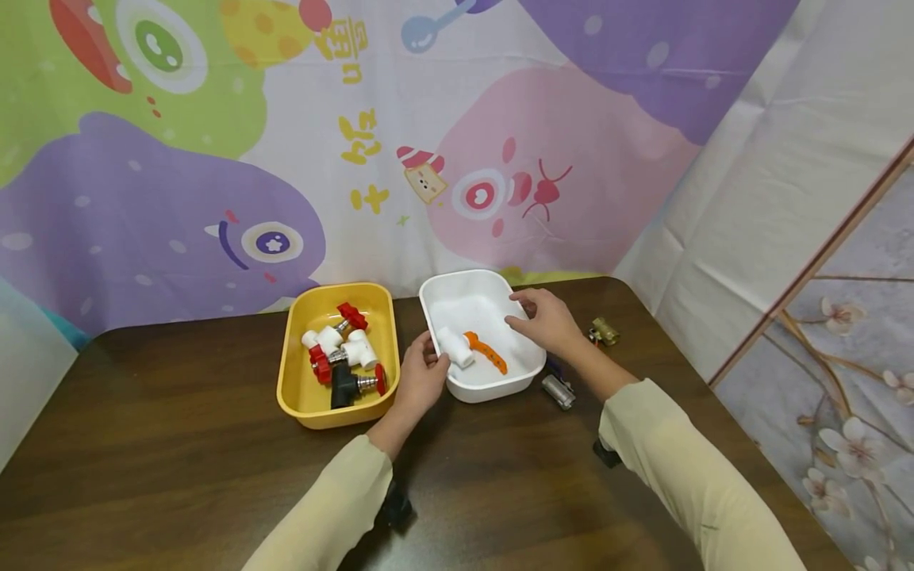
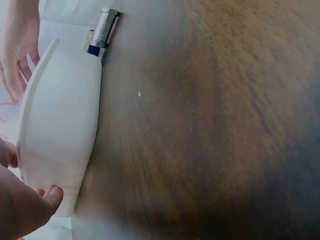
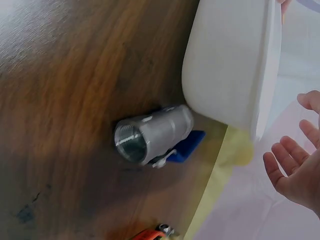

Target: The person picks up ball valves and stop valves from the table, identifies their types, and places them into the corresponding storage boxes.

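A white plastic tray (image 1: 485, 390) stands on the table, holding a white pipe fitting (image 1: 455, 346) and a curved orange piece (image 1: 489, 354) with dark marks. My left hand (image 1: 421, 379) grips its left side near the front corner, fingers at the rim and thumb against the outer wall (image 2: 60, 125). Over the right rim, my right hand (image 1: 546, 321) hovers with fingers spread, holding nothing; the right wrist view shows this hand (image 3: 300, 170) apart from the tray wall. Beside the tray's right side lies a metal ball valve (image 3: 155, 134) with a blue handle.
Left of the white tray is a yellow tray (image 1: 300, 411) holding several white fittings and valves with red handwheels, plus a black valve (image 1: 345, 386). A brass valve (image 1: 605, 331) lies farther right. A patterned cloth (image 1: 371, 238) hangs behind the dark wooden table (image 1: 178, 444).
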Motion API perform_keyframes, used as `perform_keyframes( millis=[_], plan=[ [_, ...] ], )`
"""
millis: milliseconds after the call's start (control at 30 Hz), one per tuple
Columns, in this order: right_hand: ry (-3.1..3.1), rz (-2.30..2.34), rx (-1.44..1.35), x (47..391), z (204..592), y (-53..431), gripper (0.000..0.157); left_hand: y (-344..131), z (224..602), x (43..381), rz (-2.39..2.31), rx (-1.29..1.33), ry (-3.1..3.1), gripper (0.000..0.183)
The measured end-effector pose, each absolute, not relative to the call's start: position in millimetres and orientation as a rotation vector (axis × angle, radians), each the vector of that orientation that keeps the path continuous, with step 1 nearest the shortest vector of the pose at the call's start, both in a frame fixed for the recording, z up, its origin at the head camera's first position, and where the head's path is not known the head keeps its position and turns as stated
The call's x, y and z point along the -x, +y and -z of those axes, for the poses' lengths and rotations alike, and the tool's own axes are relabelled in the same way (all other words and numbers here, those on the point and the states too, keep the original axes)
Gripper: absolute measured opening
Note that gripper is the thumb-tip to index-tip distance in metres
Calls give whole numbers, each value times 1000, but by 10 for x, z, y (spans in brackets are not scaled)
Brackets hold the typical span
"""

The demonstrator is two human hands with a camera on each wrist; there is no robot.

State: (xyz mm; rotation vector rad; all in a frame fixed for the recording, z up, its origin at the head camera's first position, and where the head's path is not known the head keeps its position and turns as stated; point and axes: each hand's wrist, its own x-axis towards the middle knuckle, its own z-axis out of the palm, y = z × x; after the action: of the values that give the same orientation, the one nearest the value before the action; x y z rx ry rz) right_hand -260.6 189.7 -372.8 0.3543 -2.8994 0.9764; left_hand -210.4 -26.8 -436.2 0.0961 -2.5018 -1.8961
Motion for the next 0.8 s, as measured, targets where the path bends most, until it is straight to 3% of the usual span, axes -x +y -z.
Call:
perform_keyframes(
  millis=[800],
  plan=[
    [-2931,-915,-329,2497,3883,2410,46,-258,4330,2070,1827,-63,-2493,51]
  ],
)
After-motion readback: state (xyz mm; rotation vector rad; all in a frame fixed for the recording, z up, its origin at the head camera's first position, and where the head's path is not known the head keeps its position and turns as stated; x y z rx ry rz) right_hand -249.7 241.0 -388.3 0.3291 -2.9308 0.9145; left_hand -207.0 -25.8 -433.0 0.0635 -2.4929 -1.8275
